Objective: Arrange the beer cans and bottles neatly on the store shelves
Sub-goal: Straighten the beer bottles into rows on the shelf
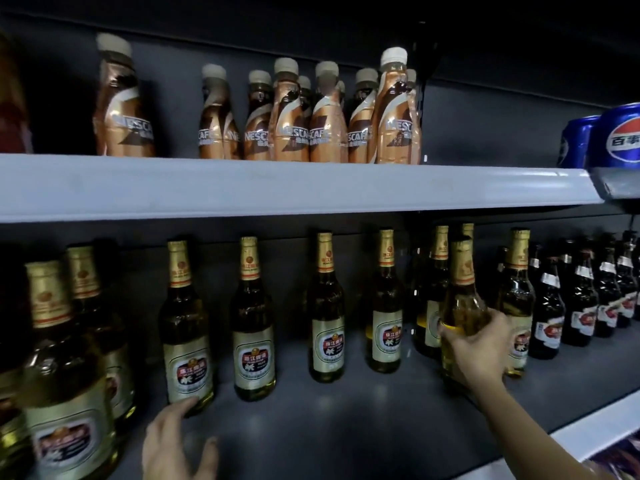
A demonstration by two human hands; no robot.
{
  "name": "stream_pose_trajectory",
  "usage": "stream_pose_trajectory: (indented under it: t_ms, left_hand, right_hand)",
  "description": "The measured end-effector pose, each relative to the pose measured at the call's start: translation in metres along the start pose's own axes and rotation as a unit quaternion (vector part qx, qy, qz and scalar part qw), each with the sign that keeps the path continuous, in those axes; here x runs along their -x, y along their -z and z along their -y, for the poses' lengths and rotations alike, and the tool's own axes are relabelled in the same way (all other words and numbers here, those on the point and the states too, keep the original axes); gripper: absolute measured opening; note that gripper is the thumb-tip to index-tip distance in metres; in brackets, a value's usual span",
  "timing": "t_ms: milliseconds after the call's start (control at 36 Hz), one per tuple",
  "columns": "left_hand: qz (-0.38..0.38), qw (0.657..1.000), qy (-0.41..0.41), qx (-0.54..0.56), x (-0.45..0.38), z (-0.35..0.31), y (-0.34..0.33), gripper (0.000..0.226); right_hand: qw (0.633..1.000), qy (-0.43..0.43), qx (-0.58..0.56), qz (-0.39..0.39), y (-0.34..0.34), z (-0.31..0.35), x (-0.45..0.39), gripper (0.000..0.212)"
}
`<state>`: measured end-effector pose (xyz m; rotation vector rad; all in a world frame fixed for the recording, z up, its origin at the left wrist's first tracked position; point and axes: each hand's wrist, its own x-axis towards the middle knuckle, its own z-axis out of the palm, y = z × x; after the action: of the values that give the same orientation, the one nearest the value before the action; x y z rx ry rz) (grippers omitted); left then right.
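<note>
On lower shelf, right: right hand wrapped around body of an upright gold-necked beer bottle, fingers curled over its label, bottle just in front of others of its kind. Further left, left hand spread loose, gripping nothing, fingertips touching base of another beer bottle. Dark bottles packed at far right. Above, on upper shelf: Nescafé bottles clustered, blue Pepsi cans at right.
</note>
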<state>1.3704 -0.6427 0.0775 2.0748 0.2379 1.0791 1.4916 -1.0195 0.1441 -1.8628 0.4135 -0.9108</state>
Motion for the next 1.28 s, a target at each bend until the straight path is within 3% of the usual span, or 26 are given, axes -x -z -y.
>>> stream_pose_trajectory:
  t_ms: [83, 194, 306, 389, 444, 528, 583, 722, 972, 1111, 1278]
  left_hand:
    - [0.019, 1.000, -0.014, 0.018, 0.003, -0.006, 0.003, 0.059]
    - [0.103, 0.991, -0.015, 0.087, 0.011, -0.018, -0.009, 0.090]
    - [0.215, 0.971, -0.011, 0.101, 0.016, -0.028, -0.017, 0.069]
    - [0.284, 0.953, 0.005, 0.109, 0.021, -0.031, -0.020, 0.091]
    - [0.264, 0.958, 0.023, 0.105, 0.021, -0.030, -0.016, 0.085]
    - [0.146, 0.976, 0.106, 0.122, 0.013, -0.018, -0.001, 0.087]
    - [0.111, 0.979, 0.129, 0.116, 0.003, -0.009, 0.013, 0.076]
    - [0.116, 0.981, 0.138, 0.076, -0.022, 0.010, 0.032, 0.055]
    - [0.108, 0.983, 0.139, 0.056, -0.035, 0.013, 0.028, 0.082]
    - [0.099, 0.985, 0.137, 0.037, -0.038, 0.013, 0.026, 0.083]
    - [0.091, 0.987, 0.131, 0.033, -0.040, 0.014, 0.024, 0.077]
  right_hand:
    - [0.997, 0.011, -0.065, 0.039, -0.002, 0.016, 0.043, 0.082]
    - [0.982, 0.009, -0.134, 0.133, -0.009, 0.050, 0.098, 0.074]
    - [0.951, -0.031, -0.198, 0.234, -0.036, 0.081, 0.155, 0.075]
    - [0.937, -0.021, -0.208, 0.279, -0.060, 0.102, 0.196, 0.078]
    - [0.930, -0.006, -0.201, 0.308, -0.076, 0.116, 0.223, 0.079]
    - [0.924, 0.012, -0.192, 0.331, -0.097, 0.136, 0.254, 0.080]
    - [0.919, 0.026, -0.176, 0.353, -0.109, 0.150, 0.270, 0.082]
    - [0.914, 0.055, -0.159, 0.369, -0.132, 0.167, 0.284, 0.081]
    - [0.888, 0.110, -0.124, 0.428, -0.149, 0.144, 0.274, 0.085]
    - [0.887, 0.102, -0.129, 0.430, -0.161, 0.130, 0.270, 0.079]
    - [0.883, 0.123, -0.121, 0.437, -0.173, 0.125, 0.270, 0.087]
